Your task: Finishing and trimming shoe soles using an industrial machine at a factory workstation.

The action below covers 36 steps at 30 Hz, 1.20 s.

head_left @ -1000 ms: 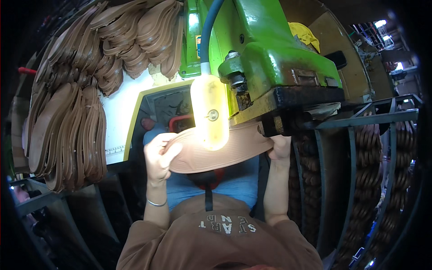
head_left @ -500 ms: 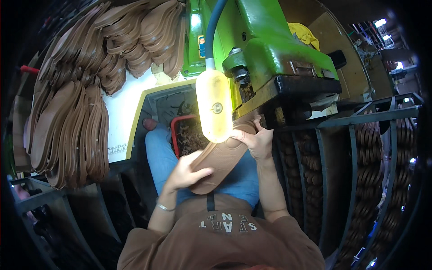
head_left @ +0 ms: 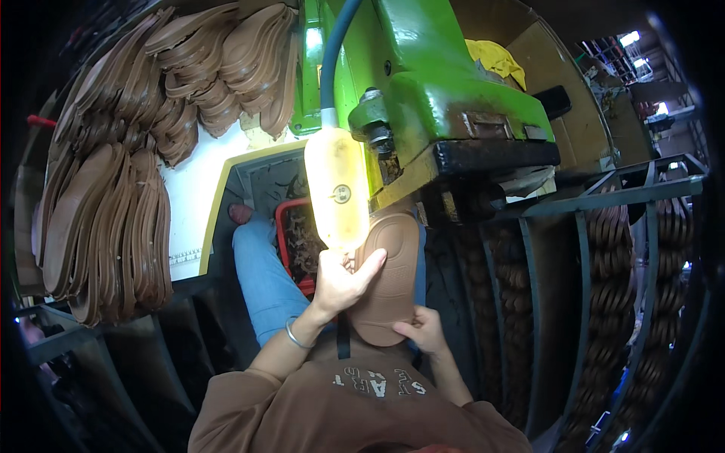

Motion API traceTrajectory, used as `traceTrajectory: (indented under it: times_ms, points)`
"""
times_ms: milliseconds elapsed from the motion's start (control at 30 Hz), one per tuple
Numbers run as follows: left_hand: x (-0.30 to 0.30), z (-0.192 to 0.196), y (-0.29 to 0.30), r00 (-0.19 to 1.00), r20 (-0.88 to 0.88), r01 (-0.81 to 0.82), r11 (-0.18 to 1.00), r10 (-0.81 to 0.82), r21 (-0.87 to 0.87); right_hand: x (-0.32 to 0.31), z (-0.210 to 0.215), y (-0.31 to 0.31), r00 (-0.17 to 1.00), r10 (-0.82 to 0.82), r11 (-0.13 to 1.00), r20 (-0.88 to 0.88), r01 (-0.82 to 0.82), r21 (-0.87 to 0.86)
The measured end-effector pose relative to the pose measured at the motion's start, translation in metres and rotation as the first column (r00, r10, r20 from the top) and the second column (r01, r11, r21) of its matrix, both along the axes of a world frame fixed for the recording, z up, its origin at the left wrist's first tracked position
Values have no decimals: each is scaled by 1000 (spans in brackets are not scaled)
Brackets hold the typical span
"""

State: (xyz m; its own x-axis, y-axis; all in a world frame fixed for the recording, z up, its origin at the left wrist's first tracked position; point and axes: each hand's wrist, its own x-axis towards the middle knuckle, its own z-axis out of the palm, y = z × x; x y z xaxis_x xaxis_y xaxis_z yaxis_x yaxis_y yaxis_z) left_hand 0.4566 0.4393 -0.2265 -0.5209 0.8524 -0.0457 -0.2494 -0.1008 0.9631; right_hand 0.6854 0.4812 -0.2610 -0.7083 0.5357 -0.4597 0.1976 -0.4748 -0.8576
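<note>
A brown shoe sole (head_left: 387, 283) is held lengthwise over my lap, its moulded face up and its far end close to the machine head. My left hand (head_left: 341, 282) grips its left edge around the middle, thumb on the top face and fingers out of sight beneath. At the near right end, my right hand (head_left: 423, 331) pinches the rim between thumb and fingers. The green machine (head_left: 472, 94) stands beyond the sole, and a glowing yellow lamp (head_left: 337, 192) hangs just above my left hand.
Piles of brown soles (head_left: 113, 226) cover the white tabletop (head_left: 198, 189) on the left. A red-rimmed bin (head_left: 282, 241) of scraps sits below the machine. Metal racks (head_left: 532, 294) with stacked soles stand at right. A yellow cloth (head_left: 497, 60) lies in a cardboard box (head_left: 563, 72).
The sole has swung from a slant to nearly straight ahead. My left hand has slid farther up its left edge, while my right hand has moved from the far end to the near end.
</note>
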Motion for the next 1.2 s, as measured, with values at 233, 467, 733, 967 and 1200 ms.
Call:
traceTrajectory:
  times_ms: [233,467,733,967,1200]
  points:
    - [10,7,1,980,197,-55,997,42,62,28,24,43,990,-135,969,-40,140,202]
    - [-9,-1,11,979,-194,30,986,-62,-165,-13,-8,15,967,228,935,117,-251,251]
    - [-30,3,8,980,-200,-23,1000,25,12,-45,-9,-20,955,298,948,-5,-295,121]
    - [-12,8,-6,992,-20,-127,992,127,-18,24,15,37,982,169,953,84,-184,241]
    - [-12,13,-11,959,258,-144,985,115,97,-2,21,83,769,-558,752,-310,627,201]
